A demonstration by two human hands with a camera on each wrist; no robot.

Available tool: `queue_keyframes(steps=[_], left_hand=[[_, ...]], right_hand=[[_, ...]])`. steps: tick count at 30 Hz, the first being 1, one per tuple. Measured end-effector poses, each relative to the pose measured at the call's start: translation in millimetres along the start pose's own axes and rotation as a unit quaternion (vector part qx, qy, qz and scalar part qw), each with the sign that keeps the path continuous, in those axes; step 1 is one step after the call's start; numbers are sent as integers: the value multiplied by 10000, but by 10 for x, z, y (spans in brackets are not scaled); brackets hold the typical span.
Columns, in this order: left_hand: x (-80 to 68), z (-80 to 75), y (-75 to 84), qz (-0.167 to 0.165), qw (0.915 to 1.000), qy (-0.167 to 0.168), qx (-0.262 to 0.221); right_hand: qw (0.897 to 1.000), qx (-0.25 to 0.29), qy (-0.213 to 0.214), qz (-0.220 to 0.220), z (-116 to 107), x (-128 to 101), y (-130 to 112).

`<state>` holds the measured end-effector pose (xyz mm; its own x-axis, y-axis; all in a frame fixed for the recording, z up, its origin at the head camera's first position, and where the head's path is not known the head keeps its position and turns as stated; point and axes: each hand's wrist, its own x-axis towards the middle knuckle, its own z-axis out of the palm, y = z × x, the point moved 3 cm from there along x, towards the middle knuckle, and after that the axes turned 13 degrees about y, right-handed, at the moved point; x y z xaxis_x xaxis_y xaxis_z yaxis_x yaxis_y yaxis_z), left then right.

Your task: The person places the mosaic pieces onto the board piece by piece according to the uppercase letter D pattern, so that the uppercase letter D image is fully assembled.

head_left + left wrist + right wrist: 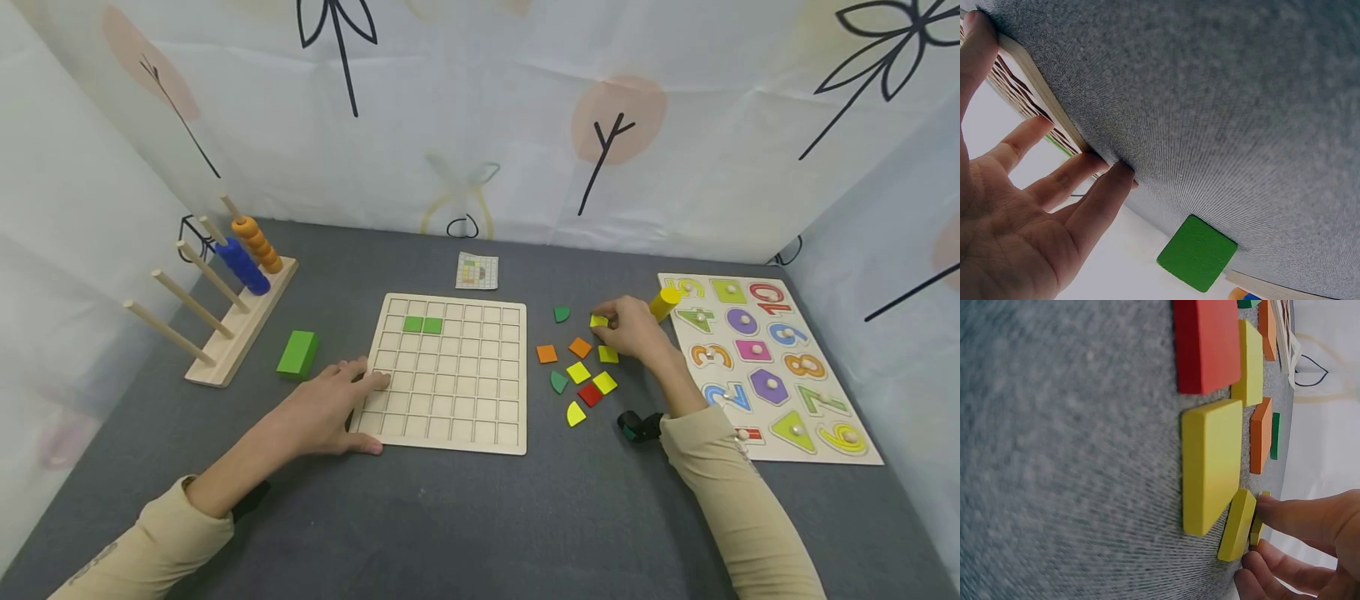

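right of the board, the right hand pinches a yellow tile, seemingly picking; lifting needs steadiness. spread left hand touches the board's left edge.

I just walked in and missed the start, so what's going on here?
A person's right hand pinches a yellow square tile near other loose colored tiles, to the right of a wooden grid board. Their left hand touches the board's left side. Two green square tiles sit side by side on the grid; a small printed pattern card lies beyond it.
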<state>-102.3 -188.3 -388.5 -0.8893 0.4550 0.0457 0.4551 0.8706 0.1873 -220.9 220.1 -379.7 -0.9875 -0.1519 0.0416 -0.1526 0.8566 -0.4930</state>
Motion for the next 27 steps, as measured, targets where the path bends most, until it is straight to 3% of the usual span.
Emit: queue_keyframes(steps=[20,27], left_hand=[[13,11,-15,-109,9999,-78,-5],[6,4,-3,-106,9999,-92,32]], right_hand=[[9986,-25,205,-491,7,0,-278],[9993,36,114,-362,62,12,-439]])
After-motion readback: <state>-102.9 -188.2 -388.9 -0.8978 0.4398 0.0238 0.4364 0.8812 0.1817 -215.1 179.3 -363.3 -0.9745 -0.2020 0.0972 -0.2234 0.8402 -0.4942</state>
